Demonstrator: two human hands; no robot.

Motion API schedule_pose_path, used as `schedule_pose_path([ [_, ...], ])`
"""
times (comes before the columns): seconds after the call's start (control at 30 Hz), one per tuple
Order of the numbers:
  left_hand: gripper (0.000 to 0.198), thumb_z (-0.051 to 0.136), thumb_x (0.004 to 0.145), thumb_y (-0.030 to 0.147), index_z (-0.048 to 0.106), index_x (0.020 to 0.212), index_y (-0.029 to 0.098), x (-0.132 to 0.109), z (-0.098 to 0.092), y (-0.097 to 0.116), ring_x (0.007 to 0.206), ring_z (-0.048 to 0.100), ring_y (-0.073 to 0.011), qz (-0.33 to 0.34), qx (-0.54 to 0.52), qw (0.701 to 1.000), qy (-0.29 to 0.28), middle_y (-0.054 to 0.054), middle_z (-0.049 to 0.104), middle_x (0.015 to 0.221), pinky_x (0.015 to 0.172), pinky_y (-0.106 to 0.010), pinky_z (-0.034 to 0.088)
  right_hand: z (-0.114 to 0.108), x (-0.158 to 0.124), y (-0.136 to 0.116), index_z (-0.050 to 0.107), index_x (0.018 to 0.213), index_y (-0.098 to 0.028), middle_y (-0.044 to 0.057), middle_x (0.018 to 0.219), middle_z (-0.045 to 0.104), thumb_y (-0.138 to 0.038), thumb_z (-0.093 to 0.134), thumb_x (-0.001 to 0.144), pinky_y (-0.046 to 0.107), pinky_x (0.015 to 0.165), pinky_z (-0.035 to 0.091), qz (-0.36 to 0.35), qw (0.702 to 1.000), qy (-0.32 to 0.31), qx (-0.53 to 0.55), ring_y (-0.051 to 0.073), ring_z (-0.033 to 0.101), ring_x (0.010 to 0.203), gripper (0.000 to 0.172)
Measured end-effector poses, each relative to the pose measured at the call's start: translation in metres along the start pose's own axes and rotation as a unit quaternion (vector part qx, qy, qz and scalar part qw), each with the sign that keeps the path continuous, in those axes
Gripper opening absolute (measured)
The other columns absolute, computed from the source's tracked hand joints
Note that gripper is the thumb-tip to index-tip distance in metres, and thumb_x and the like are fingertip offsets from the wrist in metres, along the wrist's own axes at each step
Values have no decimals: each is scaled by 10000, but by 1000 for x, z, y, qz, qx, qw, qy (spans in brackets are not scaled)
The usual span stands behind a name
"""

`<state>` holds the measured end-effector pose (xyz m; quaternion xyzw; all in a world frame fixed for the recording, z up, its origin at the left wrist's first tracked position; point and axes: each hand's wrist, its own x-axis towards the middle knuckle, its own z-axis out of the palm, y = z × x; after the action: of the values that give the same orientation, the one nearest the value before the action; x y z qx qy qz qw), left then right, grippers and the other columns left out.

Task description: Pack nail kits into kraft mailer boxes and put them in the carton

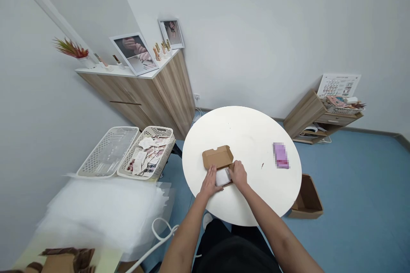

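A small brown cardboard box (218,157) lies on the white round table, its lid folded back away from me. Inside its tray sits a white wrapped item (223,176), whose kind I cannot make out. My left hand (210,183) rests along the box's left side, fingers stretched forward and thumb apart near the front edge. At the right side, my right hand (238,174) has its fingers bent around the box's side wall and flap. The fingertips of the right hand are partly hidden.
The round table (237,126) also bears a blurred purple packet (281,155) at right. An open carton (306,198) stands on the floor. To the left are a basket of sachets (149,153), a lidded-looking basket (109,151) and white sheets (105,209). A cabinet (169,94) stands behind.
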<state>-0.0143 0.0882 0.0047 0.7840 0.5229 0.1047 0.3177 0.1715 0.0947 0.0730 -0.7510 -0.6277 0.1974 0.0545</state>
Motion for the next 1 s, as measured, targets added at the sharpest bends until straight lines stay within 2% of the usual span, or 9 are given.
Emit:
schedule_pose_path([
  [0.1,1193,778,639,422,18,1522,162,2,0,1,1480,50,-314,1,0,1000,-2,-183,124,1605,1180,-505,231,-3,10,16,522,1095,-190,125,1083,635,-311,548,868,329,746,457,80,994,-72,1,265,624,994,258],
  [0.2,1192,778,636,433,24,1522,177,4,0,0,1478,60,-320,12,-1,1000,-3,-175,142,1603,1177,-517,234,-1,18,23,571,1020,-186,129,1014,669,-219,532,854,325,705,447,84,987,-133,-27,271,659,943,174],
  [0.47,1201,787,629,421,33,1524,153,14,-4,0,1483,65,-309,23,8,1000,-16,-182,149,1601,1183,-485,227,12,23,24,576,993,-192,131,973,685,-123,469,866,310,699,437,75,991,-109,-36,248,675,915,180],
  [0.57,1169,754,659,482,35,1527,173,15,-10,6,1483,62,-326,38,17,999,-25,-181,141,1602,1176,-530,196,11,23,29,545,1012,-189,137,1005,676,-245,536,864,320,714,439,85,989,-121,-7,262,664,931,158],
  [0.67,1105,719,679,549,103,1522,190,9,-17,13,1479,77,-358,51,34,998,-28,-171,157,1601,1170,-586,131,4,26,40,515,985,-197,124,990,673,-500,538,853,327,703,447,121,983,-124,67,268,651,911,331],
  [0.77,807,623,784,530,306,1454,209,0,-24,14,1447,234,-340,55,9,998,39,-149,340,1534,1172,-553,166,-7,34,53,503,895,-213,105,959,677,-645,367,883,316,688,460,165,964,-105,179,237,643,857,454],
  [0.83,561,511,869,466,429,1359,204,1,-31,10,1389,353,-314,3,-42,992,121,-151,463,1431,1151,-513,248,-16,45,59,508,859,-212,111,979,679,-628,306,907,293,690,472,188,943,-97,255,214,645,860,465],
  [0.9,474,458,890,419,459,1304,187,10,-40,3,1334,426,-304,-117,-131,966,189,-166,508,1362,1110,-489,322,-24,58,59,529,868,-199,130,1026,676,-578,304,924,272,695,486,200,919,-109,321,201,651,889,444],
  [1.0,459,462,873,408,474,1253,150,37,-54,-7,1173,571,-307,-262,-254,909,201,-187,591,1242,986,-479,447,-31,79,45,569,919,-177,148,1036,677,-523,338,928,274,695,505,198,897,-141,369,198,663,882,416],
])
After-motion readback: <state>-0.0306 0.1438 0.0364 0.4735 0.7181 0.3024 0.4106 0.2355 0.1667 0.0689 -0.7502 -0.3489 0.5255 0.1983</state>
